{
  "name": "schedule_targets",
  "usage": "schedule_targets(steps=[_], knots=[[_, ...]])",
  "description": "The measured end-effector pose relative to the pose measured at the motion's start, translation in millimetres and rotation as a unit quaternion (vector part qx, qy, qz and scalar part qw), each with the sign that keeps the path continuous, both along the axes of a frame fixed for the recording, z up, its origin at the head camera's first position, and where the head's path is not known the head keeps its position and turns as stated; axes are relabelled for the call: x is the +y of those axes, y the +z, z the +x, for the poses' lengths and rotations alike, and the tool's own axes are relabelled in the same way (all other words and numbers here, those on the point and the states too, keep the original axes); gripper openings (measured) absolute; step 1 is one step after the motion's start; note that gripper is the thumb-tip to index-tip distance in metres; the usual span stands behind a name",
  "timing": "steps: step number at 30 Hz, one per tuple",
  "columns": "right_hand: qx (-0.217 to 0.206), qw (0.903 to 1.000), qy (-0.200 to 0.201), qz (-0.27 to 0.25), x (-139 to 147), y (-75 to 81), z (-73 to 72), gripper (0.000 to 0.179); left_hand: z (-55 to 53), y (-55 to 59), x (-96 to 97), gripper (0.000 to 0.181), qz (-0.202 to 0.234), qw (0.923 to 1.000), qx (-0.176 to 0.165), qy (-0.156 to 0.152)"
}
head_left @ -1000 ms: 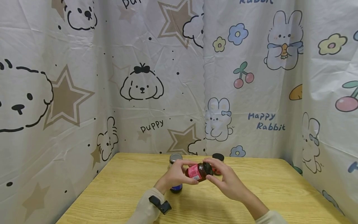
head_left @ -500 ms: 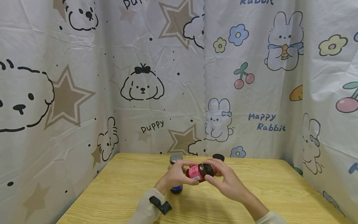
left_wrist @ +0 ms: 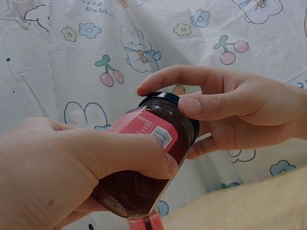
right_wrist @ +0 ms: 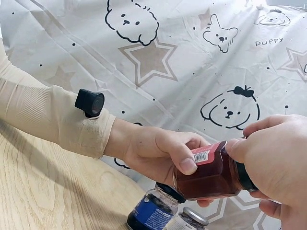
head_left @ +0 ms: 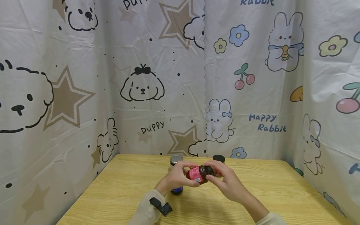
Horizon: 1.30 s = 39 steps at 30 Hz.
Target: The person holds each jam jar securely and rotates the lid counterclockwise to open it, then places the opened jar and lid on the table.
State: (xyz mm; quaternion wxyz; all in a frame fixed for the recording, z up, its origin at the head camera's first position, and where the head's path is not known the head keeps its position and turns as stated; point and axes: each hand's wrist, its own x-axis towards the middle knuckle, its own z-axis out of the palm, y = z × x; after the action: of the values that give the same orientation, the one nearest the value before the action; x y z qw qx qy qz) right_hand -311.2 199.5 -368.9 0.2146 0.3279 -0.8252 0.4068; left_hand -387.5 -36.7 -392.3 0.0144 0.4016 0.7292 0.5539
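Observation:
A glass jar of dark red contents (head_left: 197,174), with a pink label and a black lid (left_wrist: 163,97), is held tilted above the table. My left hand (head_left: 175,176) grips its body, thumb across the label in the left wrist view. Around the lid curl the thumb and fingers of my right hand (head_left: 229,182). The lid sits on the jar's mouth; part of its rim is hidden behind the right fingers. In the right wrist view the jar's body (right_wrist: 204,184) shows between both hands.
On the wooden table (head_left: 126,193), behind or below my hands, stand a blue-labelled jar (right_wrist: 153,211), a silver-lidded jar (right_wrist: 192,219) and another black-lidded jar (head_left: 218,158). A printed curtain (head_left: 168,78) encloses the back and sides.
Both hands stay nearly in place on the jar. The right fingers and thumb shift slightly around the lid, and the lid end dips a little.

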Motion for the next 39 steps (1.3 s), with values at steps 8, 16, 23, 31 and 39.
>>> schedule_targets(steps=[8,16,23,31,39], knots=[[0.012,0.9996,-0.003,0.024,2.8,-1.7,-0.2,0.046,0.0,-0.3,-1.2,0.056,0.004,0.9999,-0.009,-0.005],[0.001,0.9993,0.025,0.028,5.4,-0.4,-0.1,0.052,0.1,1.3,-1.6,0.057,0.001,0.9999,-0.012,-0.005],[0.005,0.9981,0.051,0.035,6.6,-0.2,-2.0,0.055,-0.8,1.5,-2.6,0.056,0.006,0.9996,-0.024,-0.015],[0.011,0.9978,0.054,0.036,4.7,-0.8,-1.2,0.06,-3.2,-1.1,-2.1,0.055,0.013,0.9993,-0.028,-0.021],[0.029,0.9984,0.048,0.0,2.9,-3.1,-2.7,0.035,-2.2,-0.3,-1.7,0.053,0.011,0.999,-0.031,-0.029]])
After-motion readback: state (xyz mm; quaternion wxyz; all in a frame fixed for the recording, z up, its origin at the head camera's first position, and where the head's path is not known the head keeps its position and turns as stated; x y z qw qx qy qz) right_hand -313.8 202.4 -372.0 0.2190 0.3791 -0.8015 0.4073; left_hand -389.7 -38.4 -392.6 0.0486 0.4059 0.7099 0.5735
